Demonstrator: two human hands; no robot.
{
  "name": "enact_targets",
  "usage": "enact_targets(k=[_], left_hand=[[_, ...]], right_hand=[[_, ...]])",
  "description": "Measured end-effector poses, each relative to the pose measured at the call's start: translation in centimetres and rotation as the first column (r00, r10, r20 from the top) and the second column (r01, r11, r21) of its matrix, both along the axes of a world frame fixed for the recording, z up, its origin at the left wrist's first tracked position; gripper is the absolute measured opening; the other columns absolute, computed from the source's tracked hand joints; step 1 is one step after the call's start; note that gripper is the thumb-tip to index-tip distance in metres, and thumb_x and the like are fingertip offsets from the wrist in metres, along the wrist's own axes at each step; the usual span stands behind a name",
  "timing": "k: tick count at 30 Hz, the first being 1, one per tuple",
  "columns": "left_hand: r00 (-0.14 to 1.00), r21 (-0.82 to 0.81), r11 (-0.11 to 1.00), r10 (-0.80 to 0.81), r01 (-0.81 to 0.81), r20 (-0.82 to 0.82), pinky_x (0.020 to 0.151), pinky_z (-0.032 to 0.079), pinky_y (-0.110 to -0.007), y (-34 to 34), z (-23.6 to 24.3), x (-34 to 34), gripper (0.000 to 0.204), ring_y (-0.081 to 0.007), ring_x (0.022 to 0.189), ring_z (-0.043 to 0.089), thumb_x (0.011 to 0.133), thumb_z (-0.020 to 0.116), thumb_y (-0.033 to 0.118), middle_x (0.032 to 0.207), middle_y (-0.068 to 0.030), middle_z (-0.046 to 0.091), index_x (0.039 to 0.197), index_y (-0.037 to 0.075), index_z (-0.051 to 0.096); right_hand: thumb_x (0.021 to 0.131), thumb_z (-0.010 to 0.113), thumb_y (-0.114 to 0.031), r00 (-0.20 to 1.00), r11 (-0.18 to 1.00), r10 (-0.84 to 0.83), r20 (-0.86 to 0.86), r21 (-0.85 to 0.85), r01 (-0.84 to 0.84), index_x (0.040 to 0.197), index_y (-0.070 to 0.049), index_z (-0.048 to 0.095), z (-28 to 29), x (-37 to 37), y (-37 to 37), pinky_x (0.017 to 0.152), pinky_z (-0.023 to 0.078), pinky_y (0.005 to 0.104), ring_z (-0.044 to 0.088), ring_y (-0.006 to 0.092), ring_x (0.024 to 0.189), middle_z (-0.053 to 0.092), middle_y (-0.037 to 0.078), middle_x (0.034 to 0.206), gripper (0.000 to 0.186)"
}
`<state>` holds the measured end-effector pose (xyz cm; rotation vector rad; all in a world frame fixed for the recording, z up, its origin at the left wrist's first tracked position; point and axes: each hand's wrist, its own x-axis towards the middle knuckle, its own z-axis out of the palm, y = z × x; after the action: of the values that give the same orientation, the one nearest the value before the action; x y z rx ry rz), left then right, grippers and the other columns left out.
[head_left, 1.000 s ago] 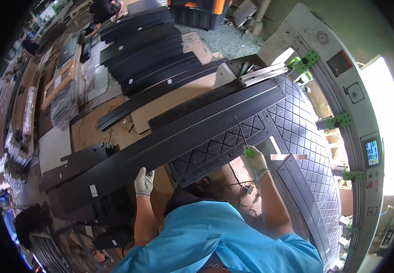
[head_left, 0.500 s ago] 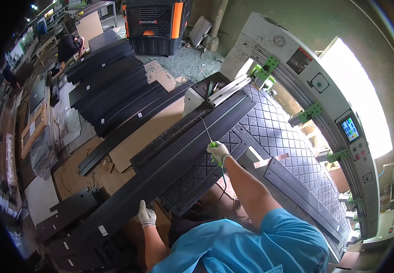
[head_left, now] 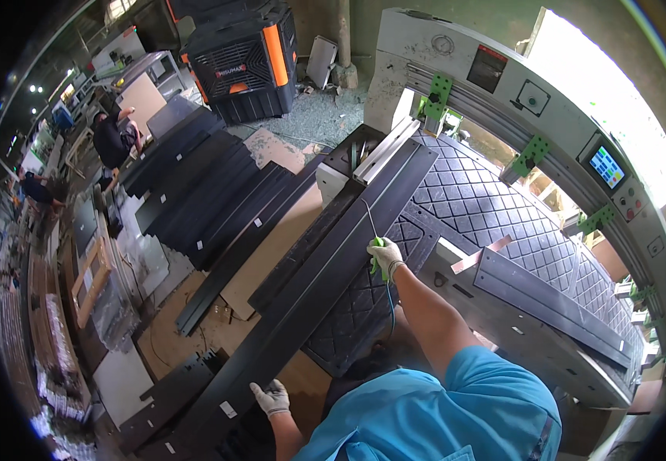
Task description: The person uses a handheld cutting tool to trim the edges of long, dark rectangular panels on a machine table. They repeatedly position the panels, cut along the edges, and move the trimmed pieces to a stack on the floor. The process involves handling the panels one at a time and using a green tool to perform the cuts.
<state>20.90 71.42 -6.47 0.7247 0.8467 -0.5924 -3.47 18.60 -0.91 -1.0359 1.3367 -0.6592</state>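
Note:
My gloved right hand (head_left: pixel 386 257) grips a green-handled tool (head_left: pixel 376 266), with a thin bent metal tube over a long black board (head_left: pixel 310 288) and a thin hose hanging below. The board lies diagonally over a black, diamond-grooved pad (head_left: pixel 348 326). My gloved left hand (head_left: pixel 270 397) holds the board's near edge low in the view, its fingertips partly hard to make out. A pale metal rail (head_left: pixel 390 146) lies by the board's far end.
A machine beam (head_left: pixel 559 131) with green brackets and a screen arches over a grooved bed (head_left: pixel 479 184) at right. Black board stacks (head_left: pixel 194 177) lie left, a black-and-orange box (head_left: pixel 237 65) behind. Two people (head_left: pixel 114 138) (head_left: pixel 37 190) work at far left.
My right hand has moved up onto the board with the tool; my left hand sits lower in the picture. The view has swung, bringing more of the box and machine into sight.

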Motion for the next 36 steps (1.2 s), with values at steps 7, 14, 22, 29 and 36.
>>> enact_targets(k=[7,14,22,29,36], left_hand=[[0.960,-0.028,0.960,-0.278,0.277,-0.022,0.069,0.061,-0.037,-3.0,0.5,-0.8,0.047,-0.0215,0.078,0.074,0.097,0.075,0.058,0.087,-0.0037,0.078,0.094,0.011,0.075],[0.827,0.155,0.820,-0.562,0.552,0.029,0.117,0.046,-0.046,-5.0,1.2,-2.0,0.085,-0.0252,0.147,0.047,0.101,0.065,0.066,0.166,-0.0044,0.047,0.156,0.004,0.047],[0.788,0.203,0.768,-0.616,0.607,-0.024,0.119,0.045,-0.049,-6.9,1.9,-2.1,0.079,-0.0268,0.145,0.052,0.105,0.061,0.061,0.167,-0.0053,0.048,0.159,0.007,0.043],[0.781,0.161,0.767,-0.623,0.621,-0.047,0.111,0.052,-0.049,-9.0,1.4,-2.3,0.066,-0.0264,0.136,0.060,0.108,0.058,0.057,0.157,-0.0067,0.057,0.152,0.009,0.050],[0.767,0.182,0.748,-0.639,0.638,-0.061,0.114,0.049,-0.048,-10.3,1.1,-2.6,0.064,-0.0241,0.137,0.058,0.108,0.059,0.056,0.152,-0.0056,0.060,0.151,0.009,0.051]], right_hand=[[0.089,0.082,-0.009,0.998,1.000,0.020,0.056,0.014,-0.021,0.107,-0.010,0.067,0.3,-2.1,-3.0,0.062,0.054,0.0340,0.063,0.0159,0.068,0.065,0.002,0.088,0.024],[0.084,0.083,-0.012,0.999,0.995,0.001,0.042,-0.103,0.003,0.106,-0.009,0.061,-1.2,-3.2,-6.5,0.069,0.051,0.0346,0.061,0.0167,0.078,0.063,0.002,0.088,0.031],[0.079,0.084,-0.015,0.998,0.995,-0.028,0.048,-0.095,0.033,0.130,0.000,0.057,-3.2,-3.3,-9.0,0.082,0.054,0.0337,0.067,0.0198,0.094,0.070,0.010,0.104,0.061],[0.078,0.085,-0.021,0.992,0.992,0.005,-0.127,-0.126,-0.021,0.145,0.001,0.053,-1.1,-5.4,-10.7,0.083,0.057,0.0334,0.070,0.0202,0.095,0.075,0.012,0.108,0.078],[0.077,0.085,-0.026,0.993,0.995,0.036,-0.112,-0.091,-0.047,0.148,-0.002,0.050,-1.3,-6.3,-12.2,0.084,0.057,0.0341,0.071,0.0230,0.096,0.075,0.011,0.106,0.083]])
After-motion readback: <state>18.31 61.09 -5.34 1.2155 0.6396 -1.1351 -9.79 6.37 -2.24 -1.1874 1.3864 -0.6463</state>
